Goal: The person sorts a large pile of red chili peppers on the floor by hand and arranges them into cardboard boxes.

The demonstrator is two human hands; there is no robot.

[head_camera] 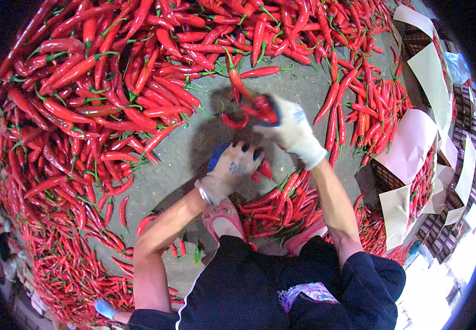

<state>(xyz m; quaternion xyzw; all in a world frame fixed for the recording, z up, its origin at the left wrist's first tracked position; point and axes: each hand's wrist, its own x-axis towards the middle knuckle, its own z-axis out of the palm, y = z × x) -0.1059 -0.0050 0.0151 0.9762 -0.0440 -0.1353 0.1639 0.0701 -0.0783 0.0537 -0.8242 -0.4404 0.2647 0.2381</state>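
My right hand, in a white knit glove with a dark blue palm, is closed around a few red chili peppers. They are blurred, and one long pepper points up and left from that hand. My left hand, in a similar glove, is held back up over the grey floor, its fingers bent. Red peppers show just beside its fingertips; whether the fingers grip them is hidden. Between my pink shoes lies a small pile of red peppers.
A large heap of red chili peppers curves across the front and left of the concrete floor. Another pile lies to the right. Beyond it stand woven crates of peppers with paper sheets. Another person's blue-gloved hand shows at lower left.
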